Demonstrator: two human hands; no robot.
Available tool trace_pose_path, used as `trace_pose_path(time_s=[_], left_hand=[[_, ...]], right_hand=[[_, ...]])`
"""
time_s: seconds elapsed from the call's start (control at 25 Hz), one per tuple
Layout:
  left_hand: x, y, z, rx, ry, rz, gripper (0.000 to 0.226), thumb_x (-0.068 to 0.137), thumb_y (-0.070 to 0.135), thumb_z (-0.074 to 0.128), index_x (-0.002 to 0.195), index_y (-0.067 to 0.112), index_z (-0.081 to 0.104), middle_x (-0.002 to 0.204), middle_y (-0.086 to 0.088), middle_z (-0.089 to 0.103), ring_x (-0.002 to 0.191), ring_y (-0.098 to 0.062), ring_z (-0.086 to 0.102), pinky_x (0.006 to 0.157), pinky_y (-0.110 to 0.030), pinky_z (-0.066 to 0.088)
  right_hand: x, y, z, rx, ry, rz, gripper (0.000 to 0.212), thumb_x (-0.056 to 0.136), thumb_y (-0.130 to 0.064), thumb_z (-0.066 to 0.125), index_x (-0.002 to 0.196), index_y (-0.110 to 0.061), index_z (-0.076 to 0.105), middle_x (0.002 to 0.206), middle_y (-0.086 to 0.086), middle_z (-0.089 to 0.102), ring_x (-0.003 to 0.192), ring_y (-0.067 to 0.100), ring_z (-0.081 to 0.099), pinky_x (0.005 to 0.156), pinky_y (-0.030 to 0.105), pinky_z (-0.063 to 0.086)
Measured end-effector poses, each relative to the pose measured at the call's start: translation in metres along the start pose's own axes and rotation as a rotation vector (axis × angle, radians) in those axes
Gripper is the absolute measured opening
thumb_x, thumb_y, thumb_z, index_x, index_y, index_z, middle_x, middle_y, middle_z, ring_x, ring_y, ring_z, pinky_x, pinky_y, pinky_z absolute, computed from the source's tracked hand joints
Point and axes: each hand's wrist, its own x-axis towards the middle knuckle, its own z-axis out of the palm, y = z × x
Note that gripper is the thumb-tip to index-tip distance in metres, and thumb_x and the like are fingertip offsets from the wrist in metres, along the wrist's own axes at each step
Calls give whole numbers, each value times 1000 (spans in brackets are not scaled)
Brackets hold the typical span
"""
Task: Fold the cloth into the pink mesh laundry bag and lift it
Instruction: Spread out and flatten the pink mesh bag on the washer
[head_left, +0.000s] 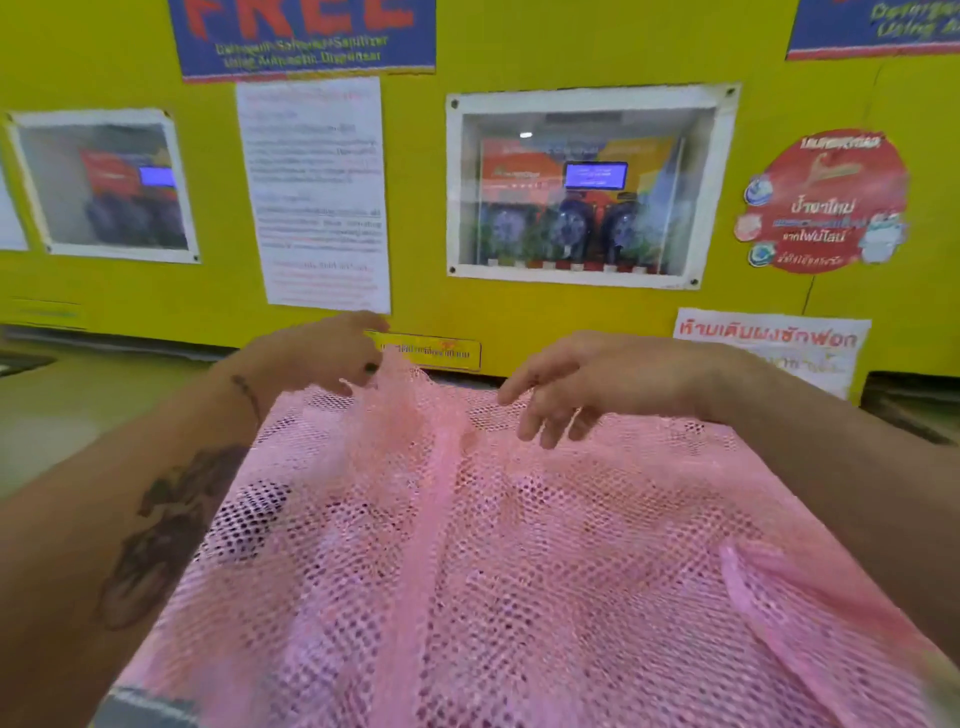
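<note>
The pink mesh laundry bag (493, 561) is spread wide across the lower half of the view, rumpled, with dark cloth showing faintly through the netting at its left side. My left hand (322, 353) pinches the bag's far edge near the middle and holds a ridge of mesh raised. My right hand (587, 384) hovers over the far edge to the right, fingers spread and pointing down, its fingertips just touching or barely above the mesh. Both forearms reach in from the lower corners.
A yellow wall (519, 322) stands right behind the bag, with a windowed detergent dispenser (587, 192), a white notice sheet (317, 192), a second window (104, 187), a round red sticker (826, 202) and a warning paper (769, 343). A grey-green surface (78, 405) extends to the left.
</note>
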Motion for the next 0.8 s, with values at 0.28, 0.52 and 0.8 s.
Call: trace_pose_path(time_s=[0.28,0.52,0.8], left_hand=[[-76,-34,-7,464,16,-3,27,85,32,57,100,13,68,82,-7,76,78,-23,70,64,-29,50],[-150,-48,-4,507,-128,-24,62,78,70,52,126,31,53,114,4,65,99,-17,59,90,-35,50],[-173,-62,15,329,-130,233,50,86,35,63,131,44,43,75,10,48,73,-10,52,64,-24,40]], right_hand=[[103,-11,26,-637,208,-105,44,89,-6,45,125,-20,65,121,-3,63,109,16,54,85,26,43],[203,-27,57,-682,207,-83,53,87,-7,46,135,-26,56,143,4,54,126,26,51,98,39,47],[259,-28,69,-821,252,-33,14,83,-15,54,91,-16,65,98,5,68,86,26,61,69,33,53]])
